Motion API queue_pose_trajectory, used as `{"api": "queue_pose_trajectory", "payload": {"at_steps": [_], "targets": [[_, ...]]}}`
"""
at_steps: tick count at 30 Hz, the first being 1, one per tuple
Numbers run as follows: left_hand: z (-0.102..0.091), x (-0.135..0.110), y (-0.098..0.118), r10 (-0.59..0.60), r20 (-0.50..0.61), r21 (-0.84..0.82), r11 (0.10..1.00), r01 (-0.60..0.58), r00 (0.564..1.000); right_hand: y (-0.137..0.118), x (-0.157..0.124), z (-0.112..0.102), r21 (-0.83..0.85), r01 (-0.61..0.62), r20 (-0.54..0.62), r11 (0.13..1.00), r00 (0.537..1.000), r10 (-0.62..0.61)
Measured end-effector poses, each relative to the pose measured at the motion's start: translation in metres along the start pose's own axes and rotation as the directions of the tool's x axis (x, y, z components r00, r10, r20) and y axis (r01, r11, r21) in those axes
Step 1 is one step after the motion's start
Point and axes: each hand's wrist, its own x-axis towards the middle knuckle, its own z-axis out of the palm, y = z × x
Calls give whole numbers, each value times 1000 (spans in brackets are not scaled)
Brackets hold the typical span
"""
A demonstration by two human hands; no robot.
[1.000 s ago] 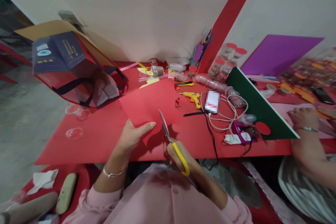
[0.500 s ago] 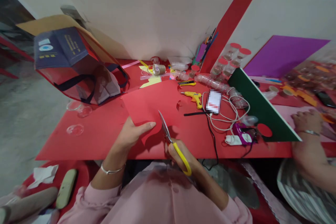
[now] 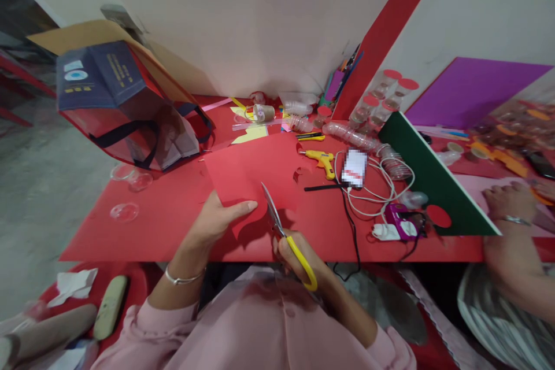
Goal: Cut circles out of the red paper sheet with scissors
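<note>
A sheet of red paper (image 3: 255,167) is held up over the red table, gripped at its near left edge by my left hand (image 3: 219,219), thumb on top and the other fingers hidden beneath. My right hand (image 3: 292,251) is closed round the yellow handles of a pair of scissors (image 3: 299,257). The scissor blades point up and to the left, at the paper's near right part, and look nearly closed. Whether paper lies between the blades is hard to make out.
A yellow glue gun (image 3: 319,162), a box cutter (image 3: 310,136) and a phone (image 3: 354,167) with white cable lie right of the paper. Plastic bottles stand farther back. A dark blue bag (image 3: 104,78) is at left; a green board (image 3: 427,179) separates another person's hand (image 3: 509,202).
My hands, the paper and the scissors hold almost the same pose. Only the view has shifted very slightly.
</note>
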Motion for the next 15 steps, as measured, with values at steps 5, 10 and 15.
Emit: {"api": "queue_pose_trajectory", "payload": {"at_steps": [5, 10, 15], "targets": [[2, -1, 5, -19, 9, -1, 1000, 19, 1000, 2, -2, 0, -3, 13, 11, 1000, 1000, -13], [3, -3, 11, -31, -1, 17, 999, 31, 1000, 0, -4, -2, 0, 2, 13, 1000, 1000, -2], [4, -1, 10, -70, -23, -141, 988, 66, 997, 3, -5, 4, 61, -12, 13, 998, 1000, 11]]}}
